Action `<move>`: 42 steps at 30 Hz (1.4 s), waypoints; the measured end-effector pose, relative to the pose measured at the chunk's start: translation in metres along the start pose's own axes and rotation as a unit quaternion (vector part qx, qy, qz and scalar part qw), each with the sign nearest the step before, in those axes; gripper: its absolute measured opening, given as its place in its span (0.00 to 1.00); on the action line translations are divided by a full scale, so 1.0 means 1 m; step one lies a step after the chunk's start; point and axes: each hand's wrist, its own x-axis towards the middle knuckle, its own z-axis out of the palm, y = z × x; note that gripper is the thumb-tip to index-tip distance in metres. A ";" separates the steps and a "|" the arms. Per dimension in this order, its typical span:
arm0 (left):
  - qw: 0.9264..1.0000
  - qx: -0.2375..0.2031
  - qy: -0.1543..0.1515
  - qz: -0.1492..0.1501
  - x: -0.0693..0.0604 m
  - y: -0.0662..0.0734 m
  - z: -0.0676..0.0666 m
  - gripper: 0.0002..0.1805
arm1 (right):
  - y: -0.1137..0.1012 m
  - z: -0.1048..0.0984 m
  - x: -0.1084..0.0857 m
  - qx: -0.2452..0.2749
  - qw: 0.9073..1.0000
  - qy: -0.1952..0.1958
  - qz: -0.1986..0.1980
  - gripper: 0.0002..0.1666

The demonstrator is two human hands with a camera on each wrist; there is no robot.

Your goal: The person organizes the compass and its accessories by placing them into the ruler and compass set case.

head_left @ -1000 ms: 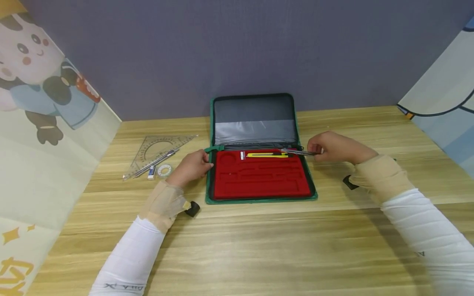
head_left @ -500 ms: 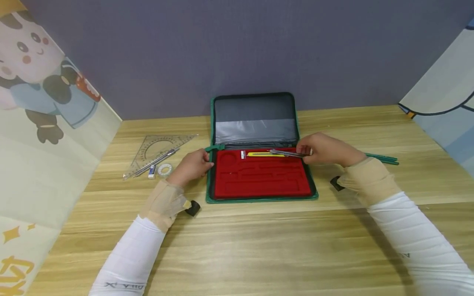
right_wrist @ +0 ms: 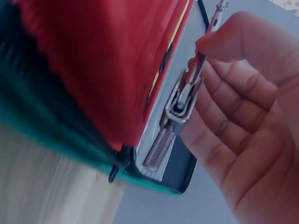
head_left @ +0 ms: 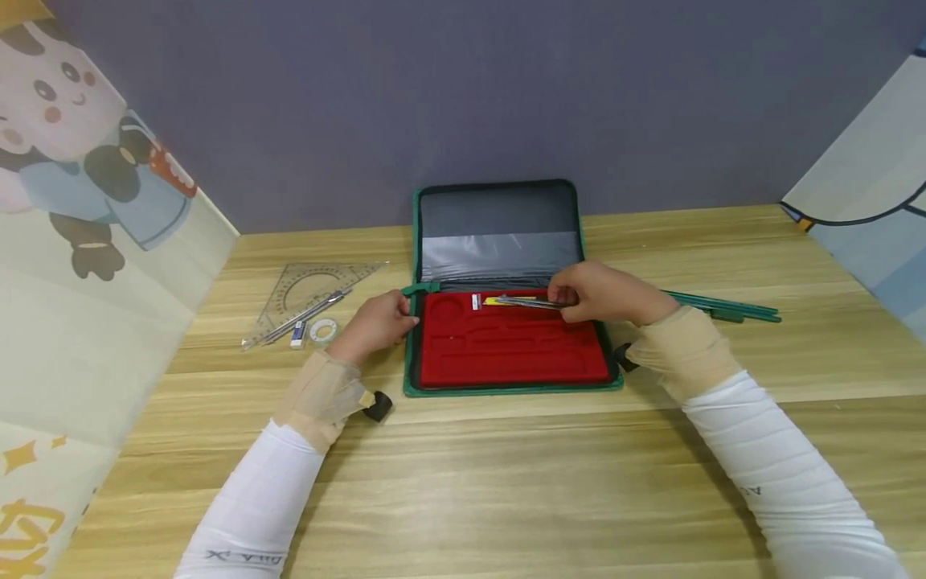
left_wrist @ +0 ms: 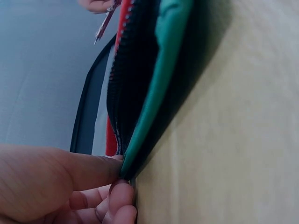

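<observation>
Roughly crosswise, compass (right_wrist: pixel 184 97) seemingly leftward-pointing.

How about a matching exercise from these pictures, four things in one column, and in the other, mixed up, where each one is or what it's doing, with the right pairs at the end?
Column one:
1. Left hand
2. Cutter
3. Set square
4. Right hand

Column two:
A. Holds a metal tool
B. Pinches the edge of the case
C. Lies left of the case
D. Lies in the red tray

Right pairs: 1-B, 2-D, 3-C, 4-A.
</observation>
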 end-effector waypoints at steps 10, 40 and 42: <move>1.000 0.006 0.002 0.005 0.001 -0.001 0.001 0.10 | -0.005 0.007 0.013 0.002 1.000 -0.011 -0.012 0.09; 1.000 0.014 0.003 0.010 0.002 -0.001 0.000 0.10 | -0.020 0.009 0.032 -0.032 0.996 -0.072 -0.042 0.07; 1.000 0.013 0.004 0.010 0.002 -0.001 0.000 0.10 | -0.020 0.009 0.032 -0.031 0.996 -0.071 -0.044 0.07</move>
